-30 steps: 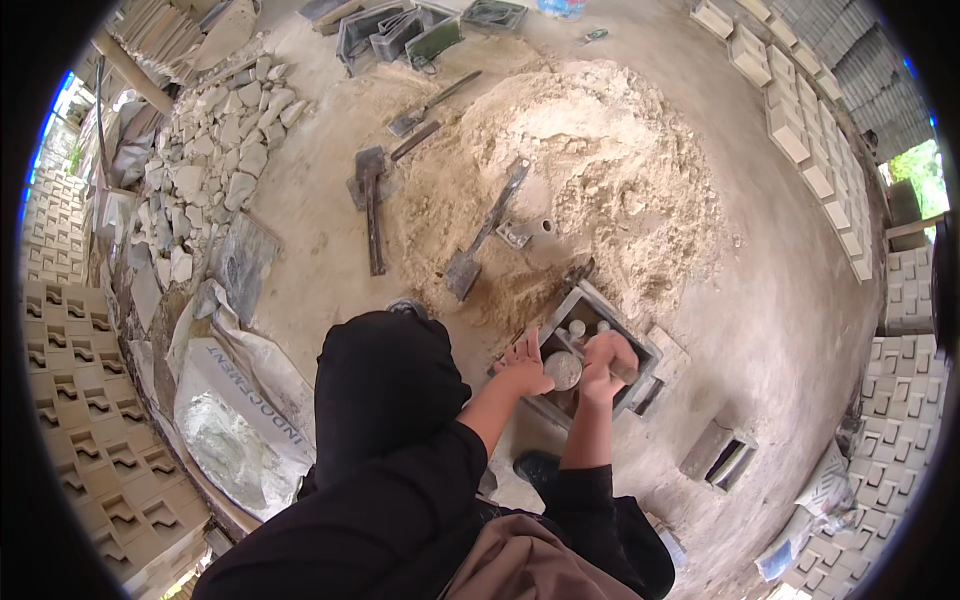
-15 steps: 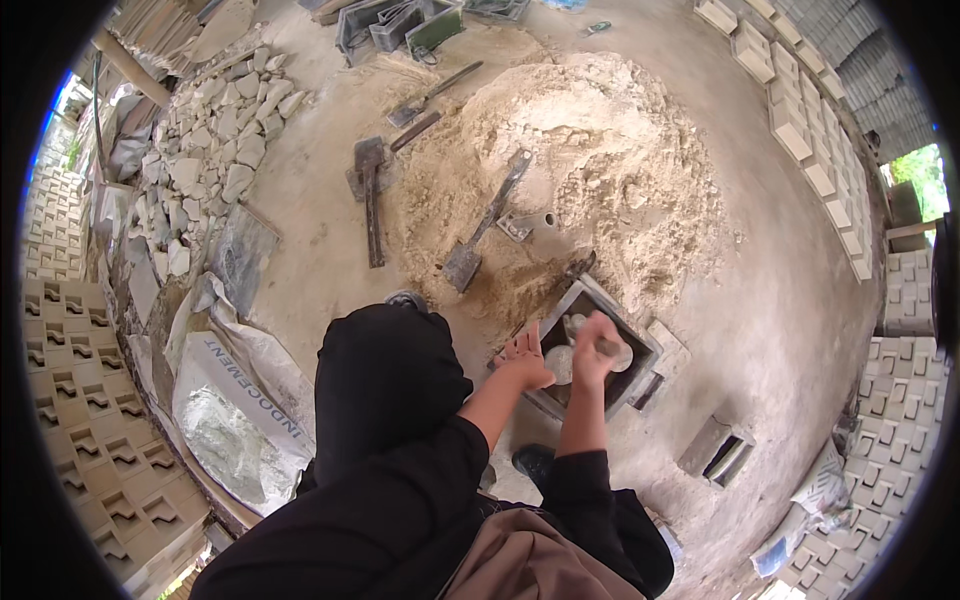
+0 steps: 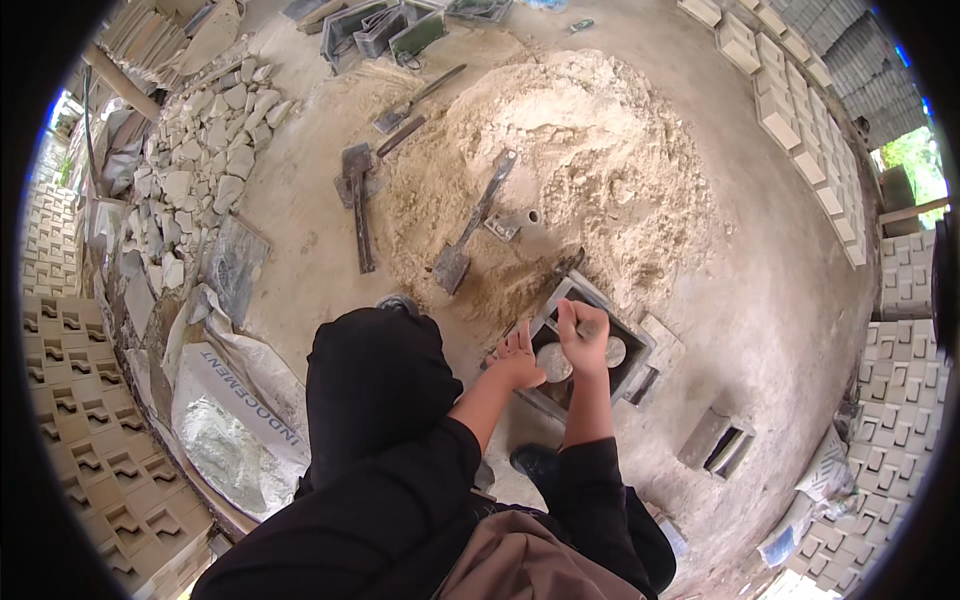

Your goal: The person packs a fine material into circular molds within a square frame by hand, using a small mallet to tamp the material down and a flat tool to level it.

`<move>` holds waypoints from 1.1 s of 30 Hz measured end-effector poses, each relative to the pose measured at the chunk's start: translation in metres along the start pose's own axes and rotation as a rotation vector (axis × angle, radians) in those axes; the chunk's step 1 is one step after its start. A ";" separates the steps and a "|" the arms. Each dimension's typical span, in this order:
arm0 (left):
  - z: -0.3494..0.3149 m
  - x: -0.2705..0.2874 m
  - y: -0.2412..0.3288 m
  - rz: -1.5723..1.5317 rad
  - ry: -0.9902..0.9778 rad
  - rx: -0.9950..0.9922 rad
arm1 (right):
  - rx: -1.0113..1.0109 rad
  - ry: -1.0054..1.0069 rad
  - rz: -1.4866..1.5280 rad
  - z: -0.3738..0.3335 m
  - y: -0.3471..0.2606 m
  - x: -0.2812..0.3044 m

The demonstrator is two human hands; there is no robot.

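Dusty floor [image 3: 790, 250] surrounds us, with pale blocks [image 3: 800, 140] lined up at the far right and patterned blocks [image 3: 85, 430] stacked at the left. The boldest writing we can see is one line of blue-grey capitals slanting along a whitish sack [image 3: 245, 350] beside our left leg, where grey powder [image 3: 220, 450] lies exposed. On a patterned sack [image 3: 830, 475] at the lower right, we cannot read any lettering. Just ahead of us sits a grey mould box [image 3: 596, 295], tilted diagonally to our view, next to the mound of sandy material [image 3: 610, 140]. Two pale round discs [image 3: 555, 362] show inside it. Our left hand [image 3: 515, 364] is open at the box's left side, fingers stretched apart, gripping nothing. Our right hand [image 3: 583, 345] is curled into a fist over the box, around a brownish tool [image 3: 590, 329]; we see only its blunt end. Beyond, a flat-bladed scoop [image 3: 452, 268] rests at the mound's edge.
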State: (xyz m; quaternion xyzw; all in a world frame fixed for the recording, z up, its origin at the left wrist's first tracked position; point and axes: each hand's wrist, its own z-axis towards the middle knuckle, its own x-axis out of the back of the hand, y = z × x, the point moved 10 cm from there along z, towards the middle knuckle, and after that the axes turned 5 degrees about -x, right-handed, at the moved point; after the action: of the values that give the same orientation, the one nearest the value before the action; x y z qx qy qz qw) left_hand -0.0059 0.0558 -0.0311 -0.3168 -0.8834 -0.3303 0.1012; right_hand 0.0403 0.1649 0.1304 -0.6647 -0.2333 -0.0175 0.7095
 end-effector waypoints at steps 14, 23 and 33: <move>-0.005 0.001 -0.005 -0.012 -0.028 0.024 | 0.004 0.122 0.107 -0.019 -0.025 0.043; 0.000 0.004 0.002 -0.019 -0.030 0.011 | 0.056 0.147 0.159 -0.031 -0.001 0.057; -0.004 -0.004 0.003 -0.024 -0.053 -0.025 | 0.143 0.004 0.156 -0.018 -0.009 0.059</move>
State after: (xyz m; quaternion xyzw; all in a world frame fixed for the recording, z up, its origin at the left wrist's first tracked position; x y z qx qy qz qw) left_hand -0.0011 0.0531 -0.0285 -0.3163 -0.8853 -0.3337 0.0699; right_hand 0.0957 0.1634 0.1600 -0.6285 -0.1800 0.0530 0.7548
